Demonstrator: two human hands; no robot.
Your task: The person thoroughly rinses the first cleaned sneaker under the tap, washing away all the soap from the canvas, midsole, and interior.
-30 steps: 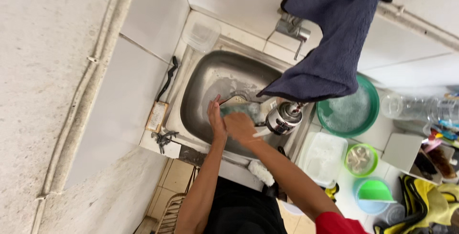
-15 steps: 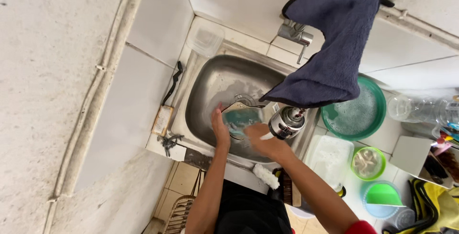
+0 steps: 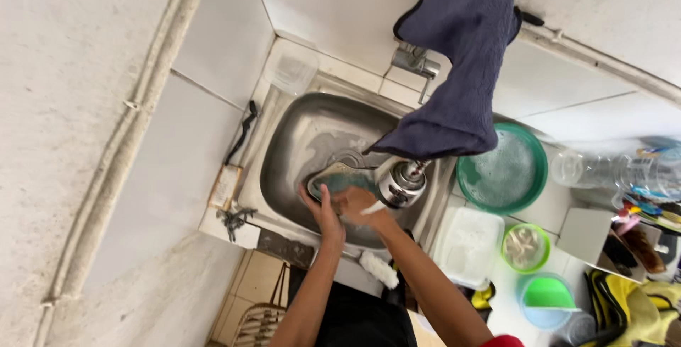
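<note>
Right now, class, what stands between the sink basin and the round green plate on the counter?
In the head view, a shiny metal jug stands between the sink basin and the green plate, under the hanging dark blue towel.

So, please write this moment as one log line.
left hand: holding teal plate | right hand: on plate | place: steel sink

You face a brushed, dull-gleaming steel sink point(image 3: 298, 148) holding a glossy teal plate point(image 3: 340, 175). A soft matt navy cloth point(image 3: 457, 70) hangs above it. The tap head point(image 3: 399, 184) is polished metal, and the green basin point(image 3: 502, 170) on the counter's edge is translucent plastic.
</note>
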